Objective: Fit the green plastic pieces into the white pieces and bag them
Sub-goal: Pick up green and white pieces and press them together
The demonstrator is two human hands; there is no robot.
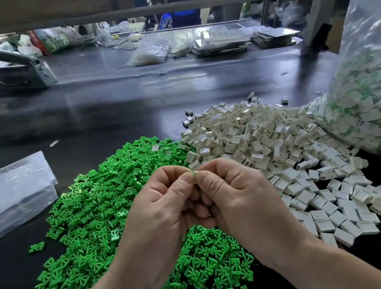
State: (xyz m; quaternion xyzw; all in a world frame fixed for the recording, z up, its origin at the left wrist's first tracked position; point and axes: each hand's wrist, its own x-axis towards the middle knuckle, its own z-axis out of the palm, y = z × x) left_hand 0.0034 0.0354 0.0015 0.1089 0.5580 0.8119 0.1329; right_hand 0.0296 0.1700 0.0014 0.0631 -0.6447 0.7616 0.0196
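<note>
Fitting step: my left hand point(159, 206) and right hand point(237, 192) both pinch one little piece point(194, 174), mostly hidden. Next it probably needs a firm squeeze, then the bag point(371, 65).

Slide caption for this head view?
Over green pile, left hand and right hand pinch one small part; white pile beside.

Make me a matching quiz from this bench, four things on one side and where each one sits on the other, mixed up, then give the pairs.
Things:
1. green pieces pile
2. white pieces pile
3. filled clear bag
4. stack of flat plastic bags

Places:
A. far right edge
B. far left
C. front, left of centre
D. just right of the green pile

Pairs: 1-C, 2-D, 3-A, 4-B.
</note>
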